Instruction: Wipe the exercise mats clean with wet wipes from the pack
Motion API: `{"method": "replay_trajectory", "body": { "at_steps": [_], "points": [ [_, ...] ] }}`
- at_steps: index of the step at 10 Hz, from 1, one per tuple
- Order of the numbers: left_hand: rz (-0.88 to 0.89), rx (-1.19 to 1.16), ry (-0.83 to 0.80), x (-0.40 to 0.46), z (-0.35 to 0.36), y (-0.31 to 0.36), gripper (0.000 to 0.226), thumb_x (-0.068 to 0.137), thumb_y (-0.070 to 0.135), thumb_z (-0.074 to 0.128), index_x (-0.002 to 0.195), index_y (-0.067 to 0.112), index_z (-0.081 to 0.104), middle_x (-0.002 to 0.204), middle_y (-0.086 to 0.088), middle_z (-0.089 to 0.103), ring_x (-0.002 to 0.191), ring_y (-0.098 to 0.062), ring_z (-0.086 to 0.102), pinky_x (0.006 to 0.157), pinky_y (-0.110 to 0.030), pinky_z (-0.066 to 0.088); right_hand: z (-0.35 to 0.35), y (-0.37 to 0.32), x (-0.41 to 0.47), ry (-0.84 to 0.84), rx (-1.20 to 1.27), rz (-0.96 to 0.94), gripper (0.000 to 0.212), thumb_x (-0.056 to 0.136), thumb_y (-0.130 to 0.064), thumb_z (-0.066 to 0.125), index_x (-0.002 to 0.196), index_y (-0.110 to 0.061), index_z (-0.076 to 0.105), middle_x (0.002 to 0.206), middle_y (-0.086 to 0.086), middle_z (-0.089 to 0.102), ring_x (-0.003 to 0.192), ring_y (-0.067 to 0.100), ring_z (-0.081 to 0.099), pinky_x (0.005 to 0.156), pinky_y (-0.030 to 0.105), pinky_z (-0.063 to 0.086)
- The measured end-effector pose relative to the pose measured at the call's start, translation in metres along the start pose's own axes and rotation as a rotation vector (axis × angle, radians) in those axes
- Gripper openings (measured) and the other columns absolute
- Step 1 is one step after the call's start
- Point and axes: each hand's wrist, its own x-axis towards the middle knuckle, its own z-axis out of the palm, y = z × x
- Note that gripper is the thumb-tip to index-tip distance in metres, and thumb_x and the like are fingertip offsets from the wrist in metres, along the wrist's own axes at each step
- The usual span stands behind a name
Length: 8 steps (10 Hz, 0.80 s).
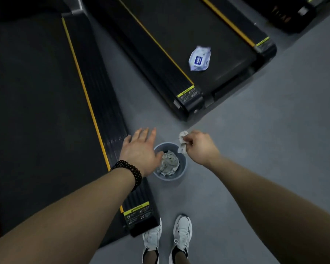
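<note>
The one camera sits on my head and looks steeply down past my outstretched forearms to the grey floor [255, 149] and my white trainers [181, 235]. Its wide angle bends the long black treadmill decks [36, 111] outward from my feet.

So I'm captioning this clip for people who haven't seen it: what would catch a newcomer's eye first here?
Probably the right hand pinching a crumpled wipe over the grey bin on the floor, already holding used wipes. The open left hand hovers beside it. Further back, the white wipes pack lies on a black treadmill belt.
</note>
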Motion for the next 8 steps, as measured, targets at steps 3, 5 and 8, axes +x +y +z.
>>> {"method": "replay_trajectory", "body": {
  "at_steps": [3,5,8],
  "points": [
    [-0.094,-0.006,-0.134,0.082,0.160,-0.037,0.081,0.102,0.061,0.034,0.163,0.023,-0.004,0.172,0.001,0.000,0.157,-0.019,-0.003,0.127,-0.045,0.007,0.153,0.073,0.066,-0.172,0.071,-0.030,0.036,0.092,-0.005,0.050,0.125,-0.009,0.063,0.125,0.011,0.057,0.113,0.032,0.054,0.096,0.029,0.038],
    [-0.100,-0.007,-0.139,0.084,0.166,-0.047,0.082,0.103,0.061,0.034,0.163,0.024,-0.008,0.171,0.000,-0.001,0.157,-0.020,-0.004,0.127,-0.045,0.007,0.161,0.083,0.076,-0.309,0.156,0.084,0.050,0.093,-0.004,0.048,0.141,-0.018,0.050,0.143,0.008,0.050,0.124,0.028,0.051,0.101,0.028,0.040],
    [-0.069,-0.035,-0.083,0.043,0.083,-0.035,0.081,0.103,0.060,0.033,0.162,0.027,-0.011,0.171,-0.001,-0.006,0.157,-0.019,-0.008,0.128,-0.043,0.002,0.094,0.044,0.052,-0.256,0.178,0.105,0.045,0.096,-0.025,0.056,0.140,-0.020,0.049,0.139,0.003,0.055,0.125,0.023,0.053,0.103,0.032,0.042]
  ]
}}
